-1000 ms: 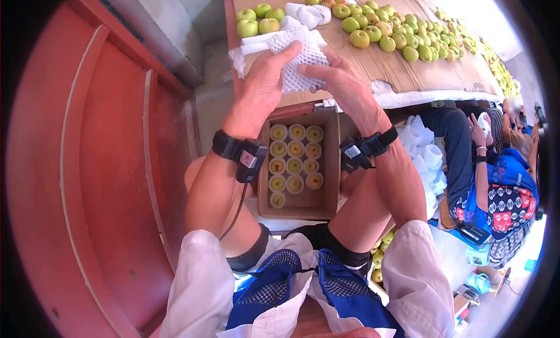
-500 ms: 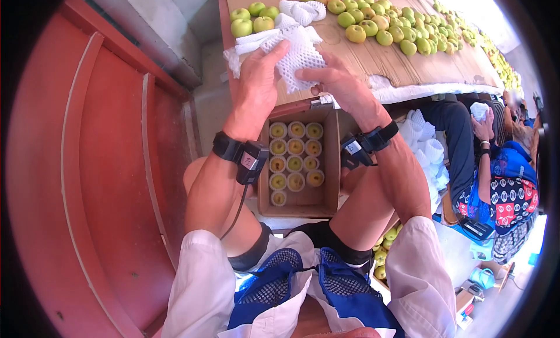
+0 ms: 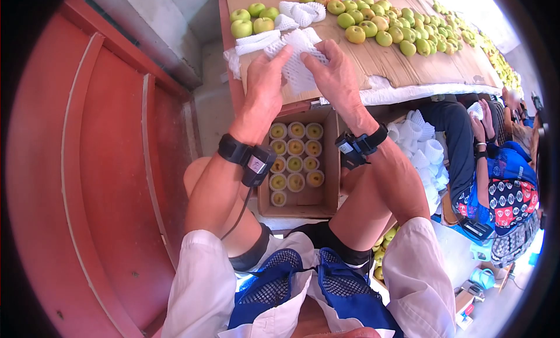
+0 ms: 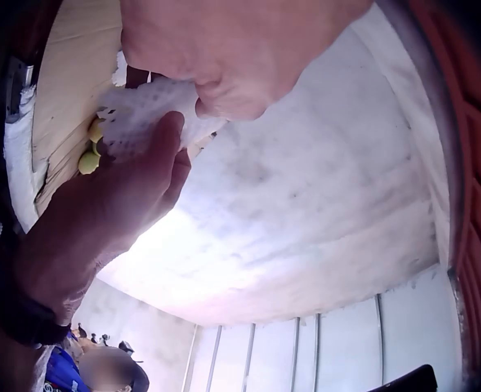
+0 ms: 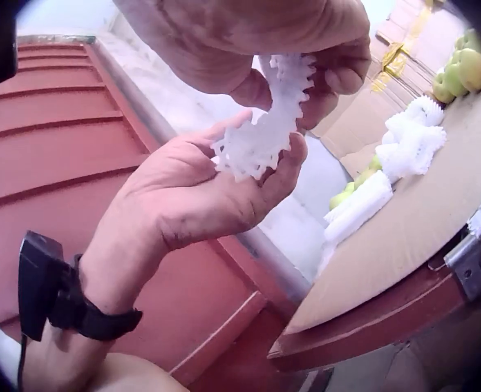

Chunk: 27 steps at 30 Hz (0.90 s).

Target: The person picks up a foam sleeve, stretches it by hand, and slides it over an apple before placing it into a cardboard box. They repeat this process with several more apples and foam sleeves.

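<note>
Both hands hold one white foam net sleeve (image 3: 298, 63) above the near edge of the cardboard-covered table (image 3: 373, 66). My left hand (image 3: 265, 81) grips its left side with curled fingers and thumb. My right hand (image 3: 332, 75) pinches its right side. In the right wrist view the foam net (image 5: 265, 131) hangs between the right hand's fingertips (image 5: 338, 77) and the left hand (image 5: 199, 196). The left wrist view shows the net (image 4: 138, 114) pressed between both hands. Below sits an open carton (image 3: 326, 163) with rows of net-wrapped fruit (image 3: 294, 163).
Green apples (image 3: 385, 28) lie spread over the table, a few more (image 3: 251, 20) at its left corner beside spare foam nets (image 3: 303, 11). A red door or wall (image 3: 99, 163) is on the left. Another seated person (image 3: 496, 180) and stacked nets (image 3: 423, 157) are on the right.
Both hands have lifted the foam net slightly farther over the table edge. The right hand has moved from below the net to its right side, closer to the left hand.
</note>
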Tool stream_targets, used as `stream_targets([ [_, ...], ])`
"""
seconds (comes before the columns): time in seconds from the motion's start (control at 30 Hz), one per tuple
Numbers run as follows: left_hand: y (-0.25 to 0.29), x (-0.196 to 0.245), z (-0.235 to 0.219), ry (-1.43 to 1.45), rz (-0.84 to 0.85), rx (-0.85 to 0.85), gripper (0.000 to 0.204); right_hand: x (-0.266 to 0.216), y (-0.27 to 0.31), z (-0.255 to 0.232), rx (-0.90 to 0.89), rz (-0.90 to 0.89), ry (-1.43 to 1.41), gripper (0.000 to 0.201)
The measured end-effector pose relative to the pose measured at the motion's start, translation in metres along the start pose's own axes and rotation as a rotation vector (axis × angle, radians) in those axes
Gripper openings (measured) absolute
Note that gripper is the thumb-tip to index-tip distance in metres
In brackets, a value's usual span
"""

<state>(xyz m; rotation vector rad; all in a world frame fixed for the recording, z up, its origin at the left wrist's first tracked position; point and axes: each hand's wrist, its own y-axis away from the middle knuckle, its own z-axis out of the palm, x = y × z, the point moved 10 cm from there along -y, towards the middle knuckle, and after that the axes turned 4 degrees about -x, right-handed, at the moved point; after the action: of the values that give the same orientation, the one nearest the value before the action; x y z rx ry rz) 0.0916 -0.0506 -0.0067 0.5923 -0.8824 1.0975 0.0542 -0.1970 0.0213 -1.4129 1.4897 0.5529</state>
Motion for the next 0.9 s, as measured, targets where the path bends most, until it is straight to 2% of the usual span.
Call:
stream_targets([
  [0.1, 0.001, -0.004, 0.013, 0.073, -0.01, -0.054, 0.039, -0.016, 0.005, -0.005, 0.05, -0.038, 0.115, 0.029],
  [0.2, 0.003, 0.001, 0.026, 0.089, 0.029, -0.102, 0.038, -0.036, 0.013, 0.001, 0.071, -0.179, 0.341, 0.026],
  [0.33, 0.001, -0.002, 0.02, 0.101, 0.035, -0.103, 0.035, -0.046, 0.021, 0.015, 0.017, -0.272, 0.324, 0.029],
  [0.4, -0.003, -0.006, 0.003, 0.116, -0.011, -0.034, 0.034, -0.047, 0.024, 0.024, -0.024, -0.328, 0.326, 0.033],
  [0.43, -0.005, -0.008, -0.008, 0.124, -0.033, 0.0, 0.034, -0.046, 0.024, 0.026, -0.074, -0.312, 0.255, 0.034],
  [0.5, -0.014, 0.003, -0.018, 0.093, 0.031, -0.043, 0.038, -0.048, 0.024, 0.028, -0.17, -0.281, 0.113, 0.036],
  [0.6, -0.011, 0.016, -0.007, 0.067, 0.057, -0.095, 0.041, -0.023, 0.014, 0.027, -0.268, 0.071, -0.377, 0.041],
  [0.7, -0.005, 0.013, 0.01, -0.015, 0.041, -0.181, 0.044, -0.007, 0.02, 0.042, -0.425, 0.277, -0.559, 0.047],
  [0.8, -0.008, 0.01, 0.012, -0.02, 0.033, -0.225, 0.047, -0.006, 0.024, 0.044, -0.456, 0.273, -0.548, 0.049],
  [0.9, -0.01, 0.01, 0.007, 0.084, 0.006, -0.217, 0.047, 0.007, 0.027, 0.059, -0.663, 0.318, -0.648, 0.037],
])
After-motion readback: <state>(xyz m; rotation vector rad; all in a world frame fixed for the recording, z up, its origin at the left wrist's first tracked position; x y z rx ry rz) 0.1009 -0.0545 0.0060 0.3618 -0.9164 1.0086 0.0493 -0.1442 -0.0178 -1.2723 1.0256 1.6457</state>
